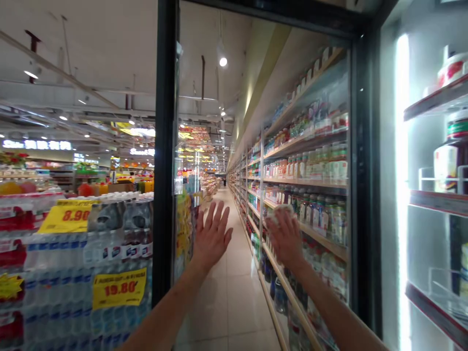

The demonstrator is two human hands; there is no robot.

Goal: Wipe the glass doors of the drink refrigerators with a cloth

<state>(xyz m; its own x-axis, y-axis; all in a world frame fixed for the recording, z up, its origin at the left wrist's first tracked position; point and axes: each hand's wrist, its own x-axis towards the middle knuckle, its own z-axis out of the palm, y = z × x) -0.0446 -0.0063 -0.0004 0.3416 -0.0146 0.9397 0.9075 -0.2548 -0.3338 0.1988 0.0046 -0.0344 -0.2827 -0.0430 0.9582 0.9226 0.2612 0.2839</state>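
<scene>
An open cooler door with a dark frame [165, 146] and a large glass pane [204, 73] stands in front of me in the head view. My left hand [212, 234] is raised at the pane with its fingers spread, palm toward the glass, and holds nothing. To its right, my right hand [287, 243] lies over a whitish cloth [285, 208], its fingers bent on it against the glass. Only the cloth's upper edge shows; the rest is hidden under the hand, which is slightly blurred. Shelves of bottles appear in the pane behind both hands.
Lit cooler shelves [437, 200] with containers are at the right, beside a bright light strip [402, 195]. Stacked packs of bottled drinks [54, 278] with yellow price signs [119, 288] stand at the left. A tiled aisle floor [234, 292] shows in the pane.
</scene>
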